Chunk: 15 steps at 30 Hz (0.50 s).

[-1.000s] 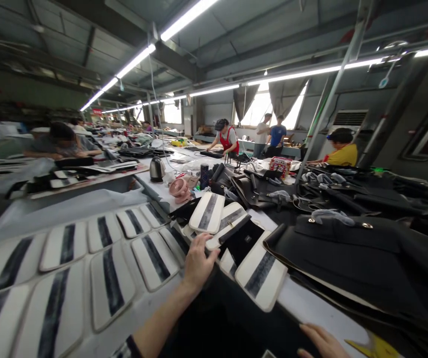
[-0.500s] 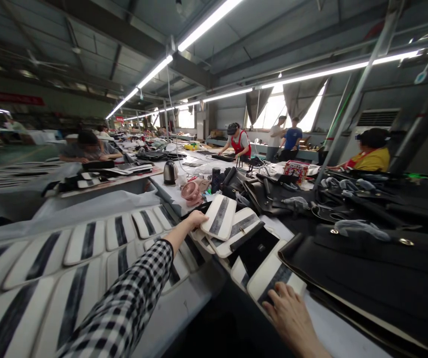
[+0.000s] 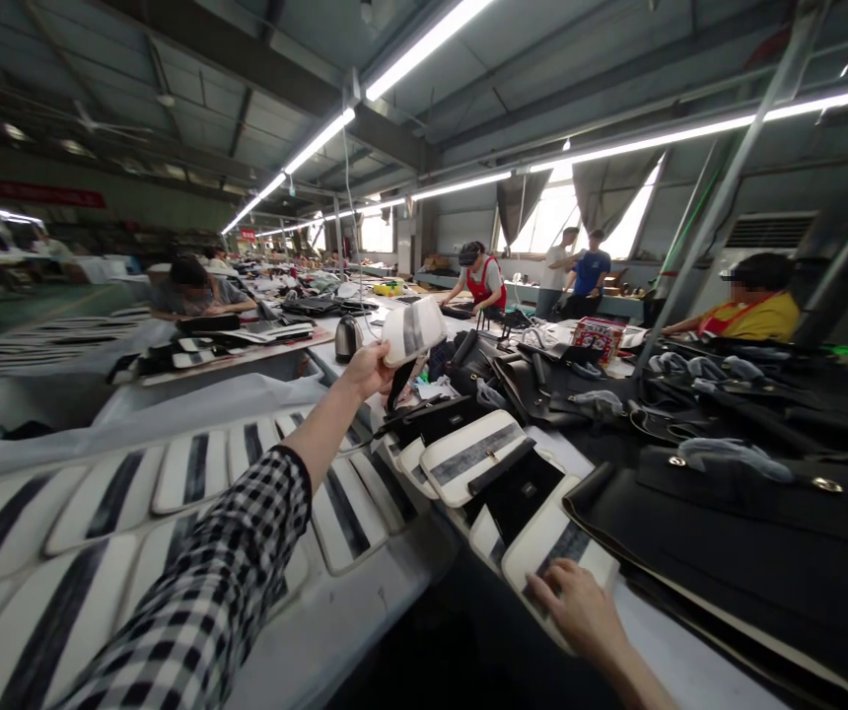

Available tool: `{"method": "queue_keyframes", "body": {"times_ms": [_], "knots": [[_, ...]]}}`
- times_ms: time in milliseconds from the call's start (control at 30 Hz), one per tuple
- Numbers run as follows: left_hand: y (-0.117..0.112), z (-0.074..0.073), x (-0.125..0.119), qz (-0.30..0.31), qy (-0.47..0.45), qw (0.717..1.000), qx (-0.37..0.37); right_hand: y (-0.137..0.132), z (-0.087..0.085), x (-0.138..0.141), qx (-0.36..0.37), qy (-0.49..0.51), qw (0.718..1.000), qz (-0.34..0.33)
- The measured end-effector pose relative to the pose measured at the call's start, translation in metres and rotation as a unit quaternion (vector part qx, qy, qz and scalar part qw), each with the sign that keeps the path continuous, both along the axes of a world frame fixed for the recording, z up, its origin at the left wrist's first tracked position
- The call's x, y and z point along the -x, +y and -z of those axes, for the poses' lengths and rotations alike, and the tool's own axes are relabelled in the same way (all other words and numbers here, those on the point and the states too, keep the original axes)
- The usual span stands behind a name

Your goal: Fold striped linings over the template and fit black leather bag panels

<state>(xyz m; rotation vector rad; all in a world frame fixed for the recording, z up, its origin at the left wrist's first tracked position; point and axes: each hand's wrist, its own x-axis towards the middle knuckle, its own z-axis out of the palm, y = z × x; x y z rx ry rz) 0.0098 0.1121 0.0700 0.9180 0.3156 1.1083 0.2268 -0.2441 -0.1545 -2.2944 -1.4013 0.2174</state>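
My left hand [image 3: 366,371] is closed on the edge of a white bag panel [image 3: 413,331] with rounded corners and a dark stripe, held up over the table. A narrow black piece hangs below it. On another white striped panel [image 3: 542,557] at the table's near edge lies my right hand [image 3: 579,603], its fingers slightly bent and apart. Between the hands, an opened white and black bag piece [image 3: 472,456] shows a small metal clasp and a black lining [image 3: 519,495]. Several similar striped panels [image 3: 350,513] lie in rows on the left.
Large black bag pieces [image 3: 749,532] with metal eyelets are stacked at right. A kettle [image 3: 348,339] and a red patterned box [image 3: 597,340] stand farther back. A slanted metal pole [image 3: 720,197] rises at right. Co-workers [image 3: 484,281] sit or stand around the tables.
My left hand has raised the white panel up and away from the pile, tilting it and uncovering the bag piece beneath. My right hand stays on its panel. The view has shifted slightly left.
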Motion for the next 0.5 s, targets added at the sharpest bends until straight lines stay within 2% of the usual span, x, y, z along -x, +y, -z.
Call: {"method": "queue_keyframes", "body": {"times_ms": [67, 100, 167, 233, 267, 300, 333, 400, 500], "knots": [[-0.040, -0.002, 0.010, 0.027, 0.006, 0.999, -0.027, 0.002, -0.023, -0.001, -0.063, 0.137, 0.988, 0.035], [-0.065, 0.002, 0.014, 0.043, 0.009, 0.998, -0.038, 0.002, -0.039, 0.002, -0.112, 0.218, 0.968, 0.054], [-0.120, 0.021, 0.020, 0.103, 0.027, 0.991, -0.085, -0.002, -0.077, 0.013, -0.212, 0.387, 0.895, 0.065], [-0.178, 0.049, 0.024, 0.159, 0.052, 0.981, -0.103, -0.012, -0.116, 0.029, -0.266, 0.530, 0.805, 0.013], [-0.205, 0.064, 0.026, 0.192, 0.061, 0.974, -0.100, -0.019, -0.133, 0.037, -0.278, 0.569, 0.774, -0.020], [-0.230, 0.078, 0.028, 0.234, 0.068, 0.965, -0.097, -0.027, -0.146, 0.043, -0.280, 0.591, 0.755, -0.041], [-0.252, 0.090, 0.031, 0.274, 0.073, 0.955, -0.087, -0.037, -0.157, 0.049, -0.277, 0.602, 0.747, -0.046], [-0.287, 0.108, 0.037, 0.357, 0.064, 0.931, -0.047, -0.059, -0.167, 0.057, -0.266, 0.611, 0.746, -0.018], [-0.316, 0.113, 0.040, 0.444, 0.013, 0.895, 0.030, -0.096, -0.164, 0.066, -0.257, 0.618, 0.742, 0.041]]}}
